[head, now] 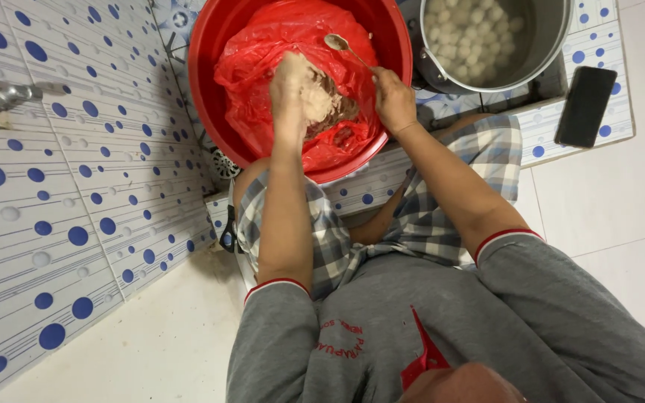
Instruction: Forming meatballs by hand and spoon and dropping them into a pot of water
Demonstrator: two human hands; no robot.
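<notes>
A big red basin lined with a red plastic bag sits in front of me and holds a pale, sticky paste. My left hand is coated in the paste and squeezes a lump of it above the basin. My right hand holds a metal spoon, its bowl raised over the bag just beside the left hand. A metal pot to the right of the basin holds several small pale balls in liquid.
A black phone lies on the tiled ledge at right. A wall of white tiles with blue dots runs along the left, with a metal tap sticking out. White floor lies to the right and below.
</notes>
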